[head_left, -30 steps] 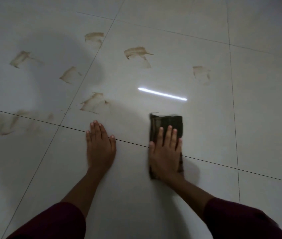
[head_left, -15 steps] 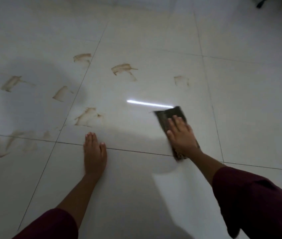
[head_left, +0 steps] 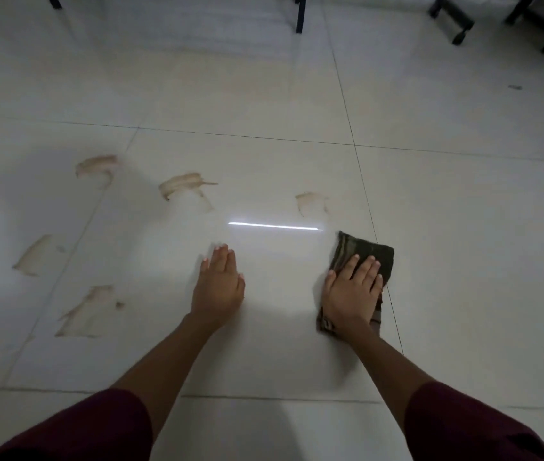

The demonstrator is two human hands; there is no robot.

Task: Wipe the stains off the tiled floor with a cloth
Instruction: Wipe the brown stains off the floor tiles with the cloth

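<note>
A dark folded cloth (head_left: pixel 367 252) lies flat on the pale tiled floor (head_left: pixel 463 261). My right hand (head_left: pixel 352 292) presses down on it, fingers spread forward. My left hand (head_left: pixel 219 286) rests flat on the bare tile to the left, holding nothing. Several brown smeared stains mark the floor: a faint stain (head_left: pixel 310 202) just beyond the cloth, a stain (head_left: pixel 184 186) ahead of my left hand, another stain (head_left: pixel 96 164) farther left, and two stains (head_left: pixel 32 256) (head_left: pixel 86 311) at the left.
Black furniture legs (head_left: pixel 299 13) stand at the far edge, and wheeled black legs (head_left: pixel 456 19) at the far right. A bright light streak (head_left: pixel 275 226) reflects on the tile between the hands and the stains. A small dark speck (head_left: pixel 515 87) lies far right.
My right hand slid the cloth forward and to the right, close to the faint stain. My left hand moved forward onto the same tile. The view tilted up and shows furniture legs.
</note>
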